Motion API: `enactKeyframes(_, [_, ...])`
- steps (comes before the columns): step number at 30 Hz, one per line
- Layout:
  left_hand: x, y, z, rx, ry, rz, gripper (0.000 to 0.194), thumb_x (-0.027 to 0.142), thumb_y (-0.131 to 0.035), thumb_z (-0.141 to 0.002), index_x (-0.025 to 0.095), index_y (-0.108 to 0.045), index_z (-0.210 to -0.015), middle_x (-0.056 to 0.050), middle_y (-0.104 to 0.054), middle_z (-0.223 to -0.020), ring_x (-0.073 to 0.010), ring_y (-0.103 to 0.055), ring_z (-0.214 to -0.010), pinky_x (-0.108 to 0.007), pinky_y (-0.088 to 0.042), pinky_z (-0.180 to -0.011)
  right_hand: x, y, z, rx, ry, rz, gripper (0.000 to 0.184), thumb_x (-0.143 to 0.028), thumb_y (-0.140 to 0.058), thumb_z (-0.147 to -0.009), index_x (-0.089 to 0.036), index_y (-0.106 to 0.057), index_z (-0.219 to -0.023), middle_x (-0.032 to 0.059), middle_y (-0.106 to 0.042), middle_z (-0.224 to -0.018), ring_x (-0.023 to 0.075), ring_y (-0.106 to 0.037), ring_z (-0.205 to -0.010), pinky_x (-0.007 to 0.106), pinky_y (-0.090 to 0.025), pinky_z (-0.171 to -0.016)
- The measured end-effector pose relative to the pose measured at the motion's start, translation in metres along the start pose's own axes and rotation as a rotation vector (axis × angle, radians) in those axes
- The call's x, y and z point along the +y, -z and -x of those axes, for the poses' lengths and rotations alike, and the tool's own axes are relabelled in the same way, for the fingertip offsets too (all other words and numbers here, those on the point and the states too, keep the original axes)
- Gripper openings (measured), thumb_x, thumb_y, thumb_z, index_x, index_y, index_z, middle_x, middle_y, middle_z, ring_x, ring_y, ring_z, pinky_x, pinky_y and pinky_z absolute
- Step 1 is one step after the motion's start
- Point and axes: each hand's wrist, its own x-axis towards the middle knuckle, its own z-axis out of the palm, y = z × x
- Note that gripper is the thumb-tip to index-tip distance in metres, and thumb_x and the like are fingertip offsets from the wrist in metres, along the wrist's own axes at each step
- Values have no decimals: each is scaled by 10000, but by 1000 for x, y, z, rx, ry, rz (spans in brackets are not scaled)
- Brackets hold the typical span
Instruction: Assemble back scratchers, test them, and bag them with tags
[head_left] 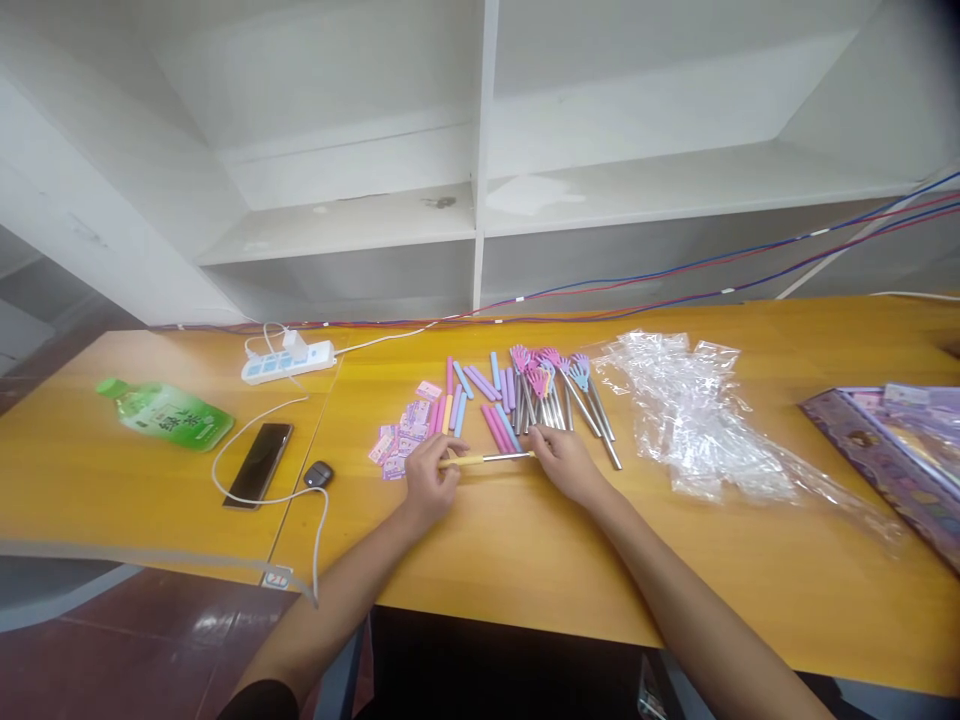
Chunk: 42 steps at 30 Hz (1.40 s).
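Currently, from my distant seat, I have one forward-and-down view of two bare hands above a yellow wooden bench [525, 570]. Between them, level and close to the bench, lies a thin yellow-and-metal stick [491, 458]. The left hand [431, 482] has its fingers curled closed around the yellow end; the right hand [564, 464] pinches the other end between thumb and bent fingers. I judge the step in hand to be fitting or adjusting the yellow part along the metal. The next move, I think, calls for a steady grip at both ends, with the stick held straight.

Just beyond the hands lie loose coloured tubes [496, 428] in pink, purple and blue, with one yellow among them. Left of these are small printed cards [412, 425]; to the right, a bunch of metal sticks with hand-shaped tops [538, 381] (rather like tiny back scratchers). Farther right sits a heap of clear plastic bags [694, 420].

The stick's two tips are covered by the fingers, so I cannot tell how they finish. The cards' print is too small to read, the metal sticks overlap too much to count, and a purple box [862, 460] is cut off at the right edge.
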Motion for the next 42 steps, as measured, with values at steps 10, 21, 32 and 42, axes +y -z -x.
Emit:
enactKeyframes(10, [3, -4, -1, -11, 1, 20, 311, 146, -482, -754, 224, -690, -970, -37, -707, -863, -214, -624, -740, -342, -474, -703, 0, 2, -2, -8, 2, -3, 446, -462, -367, -1044, -240, -428, -661, -2, -499, -580, 181, -460, -564, 307, -333, -595])
enactKeyframes(21, [-9, 23, -22, -292, -25, -130, 205, 349, -562, -1016, 232, -686, -1129, -56, -726, -1068, -213, -687, -987, -331, -511, -886, -13, 21, 3, -159, 33, -28, 365, -574, -623, -970, -239, -533, -858, 5, -683, -860, 196, -591, -768, 287, -428, -707])
enactKeyframes(32, [17, 30, -24, -618, -175, -788, 236, 212, -396, -1076, 174, -627, -1046, -101, -703, -997, -242, -685, -881, -328, -491, -745, -57, 19, -4, -272, 421, 521, 331, -342, -389, -1117, -204, -633, -940, 77, -635, -984, 238, -588, -939, 369, -463, -859])
enactKeyframes(42, [17, 51, -31, -638, -298, -851, 345, 384, -395, -1113, 180, -642, -985, -81, -707, -974, -229, -681, -906, -327, -490, -769, -69, -17, -4, -112, 681, 849, 287, -338, -508, -1086, -163, -667, -924, 111, -666, -937, 263, -574, -912, 392, -408, -842])
